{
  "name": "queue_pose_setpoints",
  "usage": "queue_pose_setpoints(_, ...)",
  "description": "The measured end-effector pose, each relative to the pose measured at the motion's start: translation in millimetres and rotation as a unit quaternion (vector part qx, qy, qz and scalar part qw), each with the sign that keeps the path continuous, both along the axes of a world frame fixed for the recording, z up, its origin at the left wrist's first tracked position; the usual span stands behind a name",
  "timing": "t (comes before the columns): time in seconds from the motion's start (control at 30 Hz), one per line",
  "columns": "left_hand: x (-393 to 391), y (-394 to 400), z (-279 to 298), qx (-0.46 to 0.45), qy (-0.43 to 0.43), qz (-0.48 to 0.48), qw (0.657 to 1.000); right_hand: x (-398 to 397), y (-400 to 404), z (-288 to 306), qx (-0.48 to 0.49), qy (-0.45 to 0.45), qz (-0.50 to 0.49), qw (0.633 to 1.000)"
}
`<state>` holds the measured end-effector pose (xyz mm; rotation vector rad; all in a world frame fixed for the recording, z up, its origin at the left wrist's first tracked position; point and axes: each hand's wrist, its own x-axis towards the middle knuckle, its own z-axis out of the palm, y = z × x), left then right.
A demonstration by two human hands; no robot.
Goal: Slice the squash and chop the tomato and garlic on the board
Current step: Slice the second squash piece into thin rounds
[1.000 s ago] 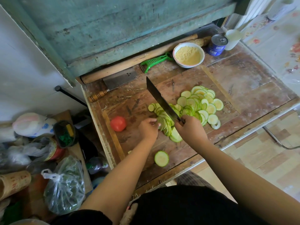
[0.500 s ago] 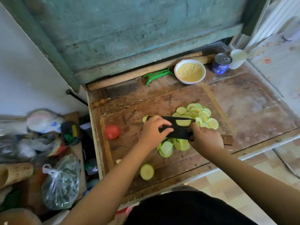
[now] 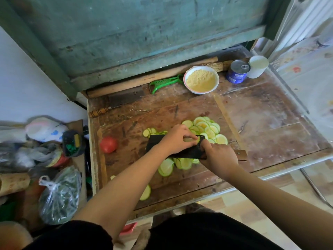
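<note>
Squash step is wrapping up: right hand (image 3: 219,157) grips the knife (image 3: 187,150), blade flat over the slices (image 3: 207,129) on the board (image 3: 162,112). Left hand (image 3: 177,138) pinches slices off the blade. Next is probably the tomato (image 3: 108,144), uncut at board's left. Garlic not visible.

Back edge of table (image 3: 270,112): rolling pin (image 3: 153,78), second cleaver (image 3: 124,98) lying flat, green peeler (image 3: 164,83), bowl (image 3: 201,79) of yellow meal, brush (image 3: 219,66), blue can (image 3: 237,71), white cup (image 3: 257,66) touching it. Floor left: bag of greens (image 3: 59,195), jars, more bags.
</note>
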<state>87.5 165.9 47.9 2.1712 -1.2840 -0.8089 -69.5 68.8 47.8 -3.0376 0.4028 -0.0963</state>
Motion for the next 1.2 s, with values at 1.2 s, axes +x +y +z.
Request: queue_pose_setpoints(1.2,21,8,21,0.025,-0.05,0.292,0.955,-20,-18,3,0.021,-0.008,0.025,0.999)
